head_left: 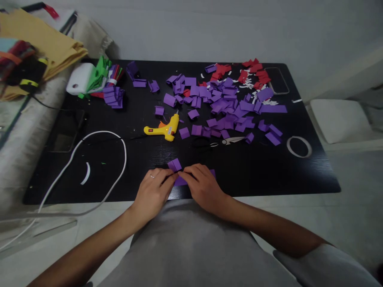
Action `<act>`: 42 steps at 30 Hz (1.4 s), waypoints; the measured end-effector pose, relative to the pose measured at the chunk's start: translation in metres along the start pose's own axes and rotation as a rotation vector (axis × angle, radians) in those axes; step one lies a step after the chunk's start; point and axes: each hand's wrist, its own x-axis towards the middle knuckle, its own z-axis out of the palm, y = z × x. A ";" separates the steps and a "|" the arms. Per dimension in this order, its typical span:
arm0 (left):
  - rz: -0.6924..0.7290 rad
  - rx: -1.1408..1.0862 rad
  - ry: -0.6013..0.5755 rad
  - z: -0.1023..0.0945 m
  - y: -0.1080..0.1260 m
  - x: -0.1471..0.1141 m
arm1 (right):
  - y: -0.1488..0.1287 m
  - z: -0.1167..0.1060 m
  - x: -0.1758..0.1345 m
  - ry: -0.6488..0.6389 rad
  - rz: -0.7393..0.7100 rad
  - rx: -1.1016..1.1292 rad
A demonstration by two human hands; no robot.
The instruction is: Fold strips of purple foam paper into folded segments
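At the table's front edge, my left hand (pixel 152 191) and my right hand (pixel 205 189) meet over a purple strip (pixel 180 181), which looks like paper. Fingers and thumbs of both hands are pinched on it, and its right end shows beyond my right knuckles. The exact fold under the fingertips is hidden. Just past my left fingertips lies a small creased purple piece (pixel 175 164). Farther off rests a yellow hot glue gun (pixel 164 129), its nozzle toward the back. A metal-bladed tool (pixel 233 140), apparently scissors, lies right of it.
Many folded purple pieces (pixel 227 105) cover the table's middle and back, with red pieces (pixel 221 71) behind. A white cable (pixel 125 155) loops over the left side. A white ring (pixel 299 146) and a phone-like slab (pixel 277 81) are at right. Green bundles (pixel 100 73) sit back left.
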 end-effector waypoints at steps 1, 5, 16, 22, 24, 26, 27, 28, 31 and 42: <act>0.003 -0.001 0.004 0.001 0.001 -0.001 | 0.000 -0.001 -0.004 -0.003 -0.006 0.011; -0.019 -0.004 0.022 0.003 0.003 -0.003 | 0.000 -0.005 -0.019 -0.009 -0.021 0.012; 0.037 0.038 0.046 0.007 0.026 -0.018 | 0.000 -0.001 -0.033 0.039 -0.101 -0.120; 0.037 0.083 0.005 0.014 0.029 -0.026 | 0.000 -0.001 -0.036 0.036 -0.109 -0.153; 0.028 0.102 -0.011 0.015 0.029 -0.026 | -0.001 -0.002 -0.038 0.026 -0.094 -0.162; 0.023 0.113 -0.026 0.015 0.030 -0.025 | -0.002 -0.003 -0.040 0.012 -0.069 -0.161; 0.021 0.118 -0.034 0.015 0.030 -0.024 | -0.003 -0.003 -0.042 0.000 -0.056 -0.156; 0.019 0.124 -0.043 0.015 0.031 -0.023 | -0.004 -0.003 -0.043 -0.016 -0.044 -0.149; 0.010 0.145 -0.074 0.013 0.033 -0.021 | -0.006 -0.004 -0.045 -0.046 -0.012 -0.136; 0.045 0.163 -0.072 0.010 0.022 -0.030 | 0.004 -0.017 -0.061 -0.086 0.071 -0.204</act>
